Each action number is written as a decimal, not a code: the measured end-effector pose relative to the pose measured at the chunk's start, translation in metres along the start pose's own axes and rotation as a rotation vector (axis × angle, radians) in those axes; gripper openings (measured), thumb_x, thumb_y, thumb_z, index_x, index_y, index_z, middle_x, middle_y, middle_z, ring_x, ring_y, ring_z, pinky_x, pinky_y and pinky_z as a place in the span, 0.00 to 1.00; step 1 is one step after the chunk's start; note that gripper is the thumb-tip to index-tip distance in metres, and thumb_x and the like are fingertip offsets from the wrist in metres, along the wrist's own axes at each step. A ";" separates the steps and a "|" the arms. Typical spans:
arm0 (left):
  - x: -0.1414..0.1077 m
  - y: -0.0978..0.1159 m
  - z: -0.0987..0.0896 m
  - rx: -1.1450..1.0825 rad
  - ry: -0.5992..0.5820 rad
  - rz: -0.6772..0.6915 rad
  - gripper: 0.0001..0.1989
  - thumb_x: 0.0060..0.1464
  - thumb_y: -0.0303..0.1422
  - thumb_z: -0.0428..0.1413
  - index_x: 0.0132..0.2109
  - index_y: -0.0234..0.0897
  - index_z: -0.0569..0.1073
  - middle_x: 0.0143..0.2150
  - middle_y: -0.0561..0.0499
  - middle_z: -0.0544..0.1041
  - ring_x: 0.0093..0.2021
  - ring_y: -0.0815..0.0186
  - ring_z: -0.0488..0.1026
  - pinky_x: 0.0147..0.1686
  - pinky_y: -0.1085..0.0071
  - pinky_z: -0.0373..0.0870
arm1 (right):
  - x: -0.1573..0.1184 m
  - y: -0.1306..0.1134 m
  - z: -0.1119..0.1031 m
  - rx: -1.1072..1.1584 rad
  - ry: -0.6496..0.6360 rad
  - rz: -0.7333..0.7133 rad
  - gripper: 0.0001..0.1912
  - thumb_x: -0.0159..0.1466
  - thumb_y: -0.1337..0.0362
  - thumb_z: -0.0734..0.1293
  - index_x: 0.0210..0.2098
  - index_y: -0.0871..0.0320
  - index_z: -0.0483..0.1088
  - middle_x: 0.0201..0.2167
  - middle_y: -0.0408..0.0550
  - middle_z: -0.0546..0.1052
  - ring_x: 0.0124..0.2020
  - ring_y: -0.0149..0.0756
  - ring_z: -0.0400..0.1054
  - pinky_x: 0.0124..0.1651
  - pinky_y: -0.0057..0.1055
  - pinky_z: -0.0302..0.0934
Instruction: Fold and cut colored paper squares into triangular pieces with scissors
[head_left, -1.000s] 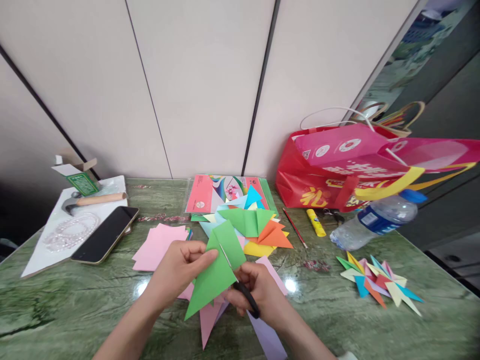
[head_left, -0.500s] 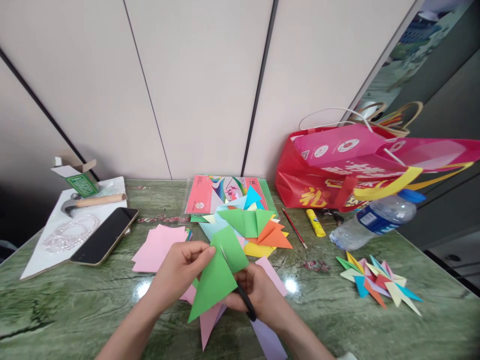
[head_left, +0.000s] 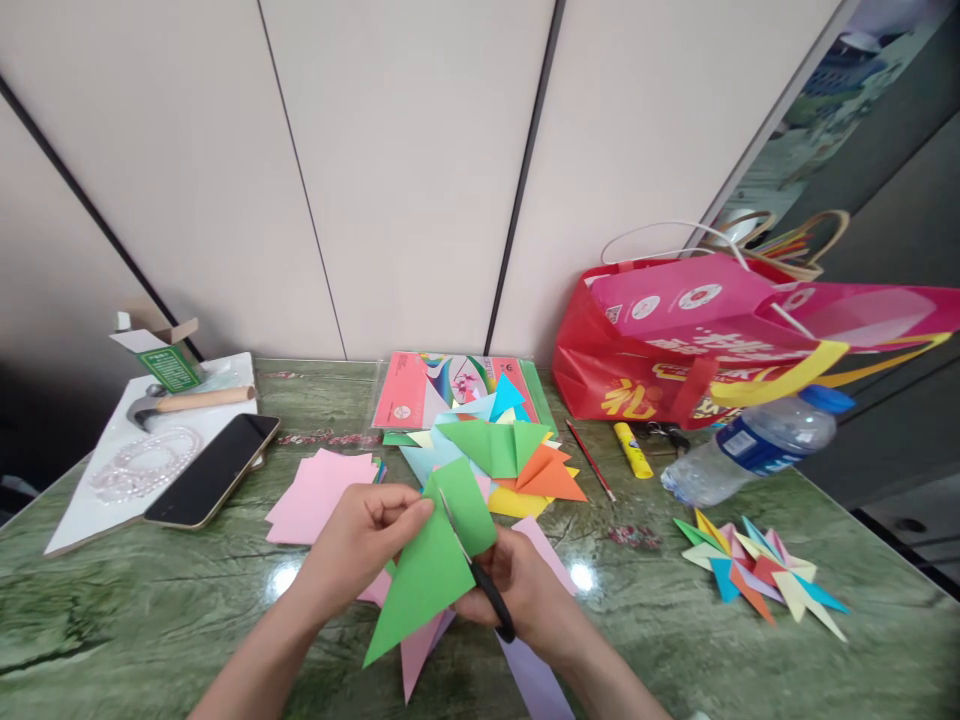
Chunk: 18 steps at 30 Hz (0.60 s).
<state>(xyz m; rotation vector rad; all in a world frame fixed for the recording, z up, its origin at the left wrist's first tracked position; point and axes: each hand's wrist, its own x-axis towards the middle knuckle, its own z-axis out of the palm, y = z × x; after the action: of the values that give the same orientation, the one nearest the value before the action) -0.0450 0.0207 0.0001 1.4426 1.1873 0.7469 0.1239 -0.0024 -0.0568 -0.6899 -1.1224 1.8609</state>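
Between thumb and fingers, my left hand (head_left: pixel 386 525) pinches the upper left edge of a green sheet of paper (head_left: pixel 420 590), raised over the table. My right hand (head_left: pixel 517 590) is closed around black-handled scissors (head_left: pixel 491 600), whose blades lie in a long slit across the sheet. The part above the slit curls away to the right. Below the hands lie pink paper pieces (head_left: pixel 416 650) and a lilac strip (head_left: pixel 534 675). Just left of my left hand sits a stack of pink paper squares (head_left: pixel 319 495).
Folded colored papers (head_left: pixel 495 445) lie behind my hands, before a paper packet (head_left: pixel 405 385). Rightward are a pencil (head_left: pixel 590 460), glue stick (head_left: pixel 632 450), water bottle (head_left: pixel 757 445), red bag (head_left: pixel 600 350) and folded paper stars (head_left: pixel 757 570). A phone (head_left: pixel 214 470) and hammer (head_left: pixel 195 400) lie left.
The scissor blades now show in the slit of the green paper. The paper's lower left tip has swung a little down and left. Both hands keep their holds.
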 end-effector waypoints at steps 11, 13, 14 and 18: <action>-0.002 0.002 0.000 -0.015 0.007 -0.010 0.18 0.50 0.43 0.51 0.22 0.33 0.67 0.18 0.57 0.58 0.19 0.73 0.54 0.19 0.76 0.49 | 0.001 0.002 -0.001 -0.027 0.019 -0.013 0.17 0.43 0.74 0.75 0.32 0.59 0.70 0.26 0.41 0.76 0.24 0.30 0.68 0.28 0.24 0.59; -0.002 0.002 0.001 -0.021 0.007 -0.010 0.18 0.50 0.43 0.51 0.22 0.33 0.66 0.18 0.57 0.59 0.19 0.74 0.53 0.19 0.76 0.49 | 0.002 0.002 0.000 -0.035 0.031 -0.009 0.16 0.43 0.73 0.74 0.30 0.59 0.69 0.23 0.40 0.75 0.23 0.30 0.67 0.28 0.24 0.59; -0.002 0.003 0.001 -0.025 0.006 -0.009 0.18 0.50 0.43 0.51 0.22 0.33 0.66 0.18 0.57 0.59 0.19 0.74 0.53 0.19 0.76 0.48 | 0.002 0.001 0.001 -0.038 0.041 -0.005 0.16 0.43 0.73 0.74 0.30 0.59 0.68 0.23 0.39 0.74 0.23 0.29 0.67 0.28 0.24 0.59; -0.001 0.003 0.001 -0.022 0.012 -0.003 0.17 0.50 0.42 0.51 0.22 0.33 0.66 0.17 0.58 0.58 0.19 0.74 0.53 0.19 0.76 0.48 | 0.002 0.000 0.003 -0.054 0.067 0.018 0.16 0.42 0.72 0.74 0.28 0.59 0.67 0.20 0.37 0.72 0.22 0.28 0.64 0.27 0.23 0.58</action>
<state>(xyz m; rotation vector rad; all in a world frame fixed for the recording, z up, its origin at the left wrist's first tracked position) -0.0436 0.0196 0.0034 1.4198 1.1870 0.7646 0.1201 -0.0017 -0.0555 -0.7896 -1.1300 1.8154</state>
